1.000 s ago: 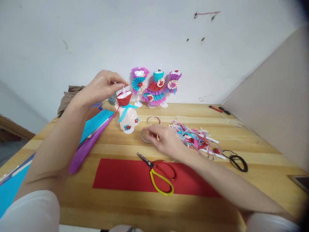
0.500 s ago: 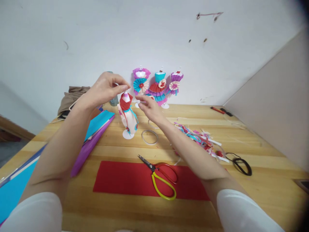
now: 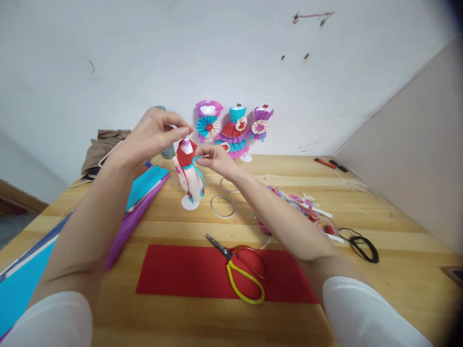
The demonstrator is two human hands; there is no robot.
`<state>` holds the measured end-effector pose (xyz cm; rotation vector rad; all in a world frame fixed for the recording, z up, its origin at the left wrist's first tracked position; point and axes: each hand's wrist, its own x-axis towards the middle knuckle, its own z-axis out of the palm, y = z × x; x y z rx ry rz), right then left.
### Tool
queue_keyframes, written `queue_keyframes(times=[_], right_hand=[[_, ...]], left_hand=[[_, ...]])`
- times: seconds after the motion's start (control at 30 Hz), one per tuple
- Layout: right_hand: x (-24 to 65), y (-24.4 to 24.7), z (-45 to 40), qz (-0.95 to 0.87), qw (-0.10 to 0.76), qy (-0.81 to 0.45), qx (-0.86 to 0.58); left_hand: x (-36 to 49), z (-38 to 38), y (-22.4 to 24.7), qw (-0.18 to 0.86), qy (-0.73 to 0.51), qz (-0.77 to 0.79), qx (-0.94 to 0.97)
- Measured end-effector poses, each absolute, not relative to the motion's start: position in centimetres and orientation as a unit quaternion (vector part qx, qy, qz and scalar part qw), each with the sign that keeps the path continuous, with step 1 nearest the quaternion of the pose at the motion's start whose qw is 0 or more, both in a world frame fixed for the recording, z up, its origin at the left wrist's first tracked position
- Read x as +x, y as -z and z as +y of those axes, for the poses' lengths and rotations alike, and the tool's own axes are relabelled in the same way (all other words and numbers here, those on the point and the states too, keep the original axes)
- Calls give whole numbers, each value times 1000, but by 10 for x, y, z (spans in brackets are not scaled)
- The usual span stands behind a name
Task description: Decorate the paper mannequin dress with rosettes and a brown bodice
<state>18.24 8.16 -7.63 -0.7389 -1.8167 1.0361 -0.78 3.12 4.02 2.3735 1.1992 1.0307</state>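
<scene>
A small dress form (image 3: 187, 159) stands upright on a round white base, wearing a red paper top, a pale skirt and a blue ribbon (image 3: 193, 164) at the waist. At its neck, the thumb and fingers of my left hand (image 3: 159, 130) pinch the top knob, which they mostly hide. My right hand (image 3: 217, 159) is at the form's right side, its fingertips closed on the ribbon's end by the red top. Scissors (image 3: 227, 255) with one red and one yellow handle lie on a red paper strip (image 3: 173, 270) nearer to me.
Three dressed forms (image 3: 237, 127) stand by the wall. Two rings (image 3: 223, 206) lie right of the small form. Paper scraps (image 3: 300, 207) and a black cord loop (image 3: 365, 248) are farther right. Coloured paper sheets (image 3: 144, 188) and brown cloth (image 3: 103, 149) lie left.
My right hand has moved left to the dress form, and its fingers have closed on the blue ribbon. My left hand stays at the top of the form. The view has shifted slightly.
</scene>
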Motion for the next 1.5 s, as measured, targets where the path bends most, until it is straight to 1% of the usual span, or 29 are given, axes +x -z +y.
queue_keyframes(times=[0.27,0.5,0.67,0.9,1.1,1.3,1.5], right_hand=[[182,73,68,-745,491,-310,-329],[188,75,51,-794,477,-213,-309],[192,73,39,-832,443,-152,-298],[193,73,25,-866,399,-118,-278],[187,90,15,-878,377,-100,-279],[183,105,9,-879,372,-106,-279],[187,102,6,-867,391,-131,-280]], left_hand=[[-5,30,-42,141,-347,431,821],[-3,28,-43,149,-343,434,820],[-3,30,-42,154,-345,426,822],[-2,33,-36,159,-376,424,808],[-2,34,-34,155,-391,436,795],[-4,34,-33,151,-382,439,799],[-6,35,-34,142,-368,436,809]])
